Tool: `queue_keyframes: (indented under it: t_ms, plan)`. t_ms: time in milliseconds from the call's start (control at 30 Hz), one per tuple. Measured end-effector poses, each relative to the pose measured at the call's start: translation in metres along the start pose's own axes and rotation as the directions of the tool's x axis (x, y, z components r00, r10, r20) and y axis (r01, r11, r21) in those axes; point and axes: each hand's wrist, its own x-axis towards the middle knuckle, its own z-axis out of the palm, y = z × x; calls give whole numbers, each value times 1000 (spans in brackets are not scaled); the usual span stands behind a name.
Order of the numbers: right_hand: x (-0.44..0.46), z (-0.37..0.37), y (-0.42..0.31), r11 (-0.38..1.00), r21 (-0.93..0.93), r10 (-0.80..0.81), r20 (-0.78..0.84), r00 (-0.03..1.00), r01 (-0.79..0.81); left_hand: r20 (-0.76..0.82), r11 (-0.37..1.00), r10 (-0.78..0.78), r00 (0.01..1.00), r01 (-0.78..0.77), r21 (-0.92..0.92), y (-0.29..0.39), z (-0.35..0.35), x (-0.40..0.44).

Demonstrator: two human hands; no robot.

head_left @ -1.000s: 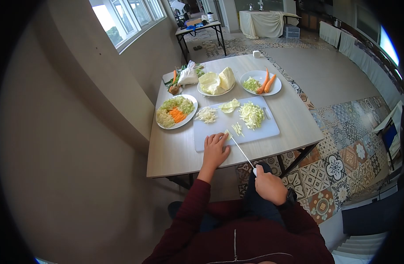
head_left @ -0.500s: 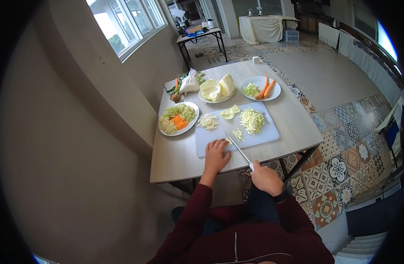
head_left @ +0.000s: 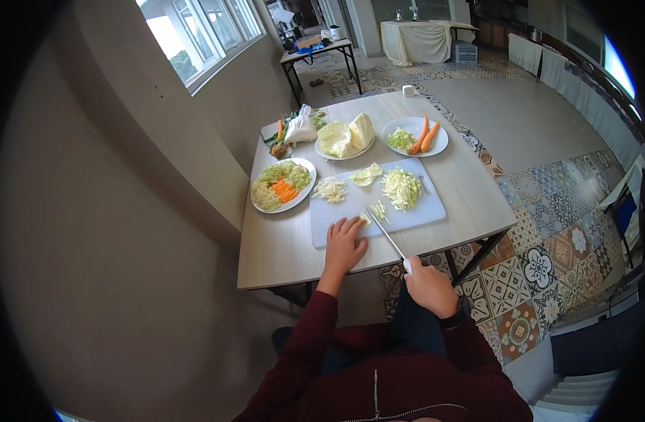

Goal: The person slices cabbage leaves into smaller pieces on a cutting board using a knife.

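Small cabbage piece (head_left: 365, 219) at frame centre, on near part of cutting board (head_left: 415, 220), steadied by open left hand (head_left: 344, 244), fingertips best curled clear of knife (head_left: 390, 239), its handle closed in right hand (head_left: 432, 288), lower right of centre.

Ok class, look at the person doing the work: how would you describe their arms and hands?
Both arms wear dark red long sleeves. The left hand is ungloved, with no wristwear visible; the right hand, also ungloved, has a black watch or band at the wrist.
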Motion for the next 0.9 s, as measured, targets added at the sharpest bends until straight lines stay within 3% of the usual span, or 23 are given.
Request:
queue_keyframes:
  t_ms: [400,900]
  plan:
    - [-1,0,-8,1000,-10,-30,-4,1000,30,-3,1000,14,1000,-14,25,2,-2,0]
    - [7,-1,-1,999,33,21,134,991,-26,-1,1000,-6,1000,6,27,5,-3,0]
